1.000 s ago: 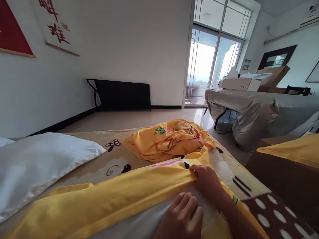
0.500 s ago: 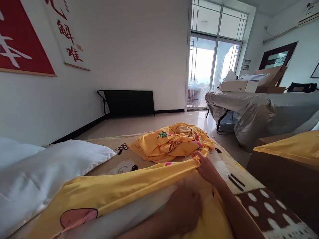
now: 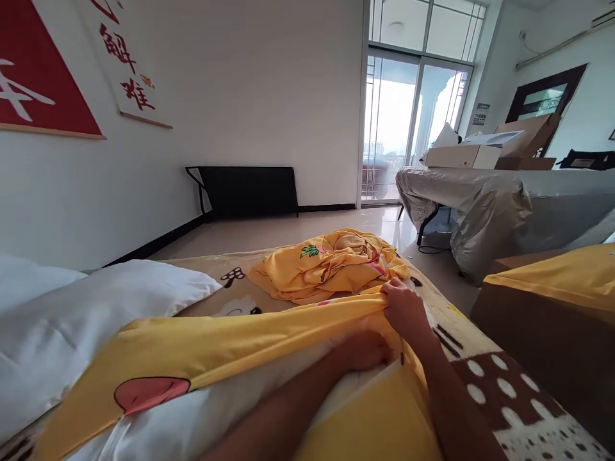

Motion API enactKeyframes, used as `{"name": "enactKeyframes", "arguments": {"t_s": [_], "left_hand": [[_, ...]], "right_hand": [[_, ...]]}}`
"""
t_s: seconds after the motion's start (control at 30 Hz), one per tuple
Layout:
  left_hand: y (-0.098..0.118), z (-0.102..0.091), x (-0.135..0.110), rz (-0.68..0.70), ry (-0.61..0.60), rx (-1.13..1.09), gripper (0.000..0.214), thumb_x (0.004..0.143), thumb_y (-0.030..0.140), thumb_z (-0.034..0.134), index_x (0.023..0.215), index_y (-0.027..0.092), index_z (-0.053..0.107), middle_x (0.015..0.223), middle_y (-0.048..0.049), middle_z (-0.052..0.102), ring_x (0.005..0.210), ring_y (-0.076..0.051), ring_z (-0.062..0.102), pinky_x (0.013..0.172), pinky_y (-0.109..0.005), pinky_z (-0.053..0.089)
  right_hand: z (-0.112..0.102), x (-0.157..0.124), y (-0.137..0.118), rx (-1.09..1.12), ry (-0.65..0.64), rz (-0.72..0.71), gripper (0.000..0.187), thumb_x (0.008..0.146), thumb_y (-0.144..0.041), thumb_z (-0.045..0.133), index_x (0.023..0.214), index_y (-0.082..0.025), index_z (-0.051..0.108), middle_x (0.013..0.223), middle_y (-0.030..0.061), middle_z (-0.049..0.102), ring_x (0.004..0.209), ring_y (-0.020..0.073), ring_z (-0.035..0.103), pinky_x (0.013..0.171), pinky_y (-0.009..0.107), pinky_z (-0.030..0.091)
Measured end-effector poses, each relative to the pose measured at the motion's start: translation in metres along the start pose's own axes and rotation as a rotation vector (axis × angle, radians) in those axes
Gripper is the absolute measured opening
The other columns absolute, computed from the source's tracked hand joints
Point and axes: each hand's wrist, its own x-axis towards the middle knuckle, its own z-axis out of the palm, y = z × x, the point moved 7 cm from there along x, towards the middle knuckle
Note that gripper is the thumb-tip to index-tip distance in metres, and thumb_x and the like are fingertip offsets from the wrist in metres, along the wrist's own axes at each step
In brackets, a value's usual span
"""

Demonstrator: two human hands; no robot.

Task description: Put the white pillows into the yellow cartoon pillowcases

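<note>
A yellow pillowcase [image 3: 192, 339] with a pink printed patch lies open along its side in front of me, a white pillow [image 3: 158, 426] partly inside it. My right hand [image 3: 407, 310] is closed on the upper edge of the pillowcase at its far right end and holds it up. My left hand [image 3: 362, 351] reaches into the opening, below that raised edge, with its fingers curled on the pillow's far corner; the fingertips are partly hidden. Beyond both hands lies a crumpled heap of yellow-orange fabric [image 3: 307, 272] with a printed pineapple.
Under everything is a patterned beige and brown blanket [image 3: 480, 378]. More white pillows [image 3: 120, 291] lie at the left. A cardboard box [image 3: 533, 326] with yellow fabric [image 3: 567, 275] on top stands at the right. Farther back is a plastic-covered table [image 3: 480, 192] holding boxes [image 3: 461, 157].
My left hand has moved slightly up and right inside the pillowcase, bringing the white pillow farther along. My right hand's grip on the edge has turned, knuckles now up. The view has tilted slightly down.
</note>
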Motion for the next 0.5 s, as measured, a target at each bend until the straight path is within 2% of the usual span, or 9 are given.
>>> {"name": "enactKeyframes", "arguments": {"t_s": [0.07, 0.13, 0.2, 0.27, 0.3, 0.37, 0.43, 0.5], "left_hand": [[-0.015, -0.004, -0.005, -0.093, 0.163, -0.037, 0.038, 0.092, 0.021, 0.025, 0.085, 0.017, 0.063, 0.080, -0.0035, 0.070, 0.074, -0.014, 0.063, 0.071, -0.026, 0.051], [-0.026, -0.009, -0.009, -0.184, 0.329, -0.040, 0.045, 0.093, 0.016, 0.015, 0.111, 0.013, 0.056, 0.104, -0.0115, 0.067, 0.099, -0.019, 0.061, 0.089, -0.036, 0.047], [-0.028, -0.011, -0.009, -0.216, 0.424, -0.012, 0.045, 0.091, 0.014, 0.019, 0.128, 0.011, 0.043, 0.128, -0.0179, 0.055, 0.120, -0.024, 0.049, 0.103, -0.046, 0.036], [-0.022, -0.010, -0.005, -0.173, 0.435, 0.031, 0.049, 0.087, 0.011, 0.031, 0.135, 0.011, 0.038, 0.141, -0.0182, 0.044, 0.131, -0.027, 0.039, 0.109, -0.049, 0.028], [-0.018, -0.008, -0.002, -0.139, 0.420, 0.052, 0.050, 0.084, 0.011, 0.037, 0.133, 0.012, 0.041, 0.141, -0.0169, 0.044, 0.131, -0.027, 0.038, 0.110, -0.048, 0.027], [-0.013, -0.004, 0.001, -0.084, 0.371, 0.084, 0.040, 0.080, 0.013, 0.045, 0.118, 0.015, 0.057, 0.129, -0.0141, 0.057, 0.123, -0.028, 0.048, 0.106, -0.046, 0.034], [-0.015, -0.002, 0.002, -0.073, 0.326, 0.097, 0.023, 0.080, 0.017, 0.049, 0.094, 0.016, 0.067, 0.103, -0.0112, 0.070, 0.102, -0.026, 0.062, 0.095, -0.042, 0.045], [-0.025, 0.000, 0.002, -0.101, 0.324, 0.093, 0.023, 0.084, 0.020, 0.046, 0.083, 0.017, 0.069, 0.088, -0.0086, 0.072, 0.086, -0.022, 0.066, 0.087, -0.038, 0.050]], "right_hand": [[0.008, 0.005, 0.005, 0.067, -0.019, 0.002, 0.031, 0.069, -0.003, 0.045, 0.088, -0.019, 0.064, 0.093, 0.0071, 0.066, 0.082, 0.0178, 0.059, 0.063, 0.024, 0.033], [0.016, 0.009, 0.008, 0.175, -0.037, -0.010, 0.032, 0.067, -0.003, 0.046, 0.088, -0.019, 0.063, 0.087, 0.0058, 0.067, 0.081, 0.0177, 0.059, 0.064, 0.024, 0.033], [0.020, 0.012, 0.009, 0.281, -0.026, -0.019, 0.030, 0.064, -0.003, 0.048, 0.085, -0.019, 0.062, 0.081, 0.0049, 0.067, 0.078, 0.0176, 0.058, 0.065, 0.024, 0.033], [0.022, 0.015, 0.008, 0.379, 0.001, -0.032, 0.030, 0.060, -0.002, 0.046, 0.080, -0.018, 0.060, 0.077, 0.0035, 0.066, 0.073, 0.0165, 0.056, 0.064, 0.023, 0.034], [0.022, 0.015, 0.008, 0.422, 0.016, -0.039, 0.030, 0.058, -0.001, 0.044, 0.079, -0.018, 0.059, 0.076, 0.0029, 0.065, 0.071, 0.0159, 0.055, 0.064, 0.023, 0.034], [0.023, 0.017, 0.006, 0.491, 0.033, -0.067, 0.034, 0.056, 0.000, 0.040, 0.079, -0.018, 0.057, 0.074, 0.0018, 0.064, 0.069, 0.0149, 0.054, 0.063, 0.022, 0.034], [0.023, 0.018, 0.005, 0.534, 0.031, -0.099, 0.034, 0.055, 0.000, 0.038, 0.077, -0.018, 0.056, 0.072, 0.0006, 0.062, 0.068, 0.0143, 0.052, 0.062, 0.022, 0.034], [0.022, 0.018, 0.004, 0.550, 0.003, -0.119, 0.029, 0.055, -0.002, 0.040, 0.074, -0.018, 0.055, 0.067, -0.0013, 0.059, 0.064, 0.0135, 0.050, 0.059, 0.022, 0.032]]}}
